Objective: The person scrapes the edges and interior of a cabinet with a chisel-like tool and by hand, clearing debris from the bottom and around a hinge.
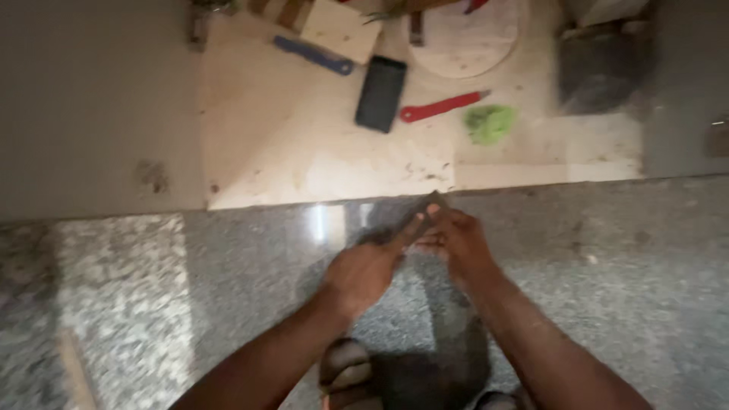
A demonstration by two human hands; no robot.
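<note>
My left hand [364, 269] and my right hand [459, 243] meet over the grey speckled floor, close to the step edge. Together they grip a small dark object [431, 206] whose tip pokes out above the fingers; its shape is blurred and I cannot tell what it is. My left index finger stretches along it toward the right hand. My sandalled foot [345, 372] shows below the hands.
On the pale raised slab [319, 159] beyond the edge lie a black rectangular block [380, 93], a red-handled tool [440, 107], a blue-handled tool [313, 55], a green scrubber [490, 123], a round wooden board [467, 38] and a wooden piece [339, 28].
</note>
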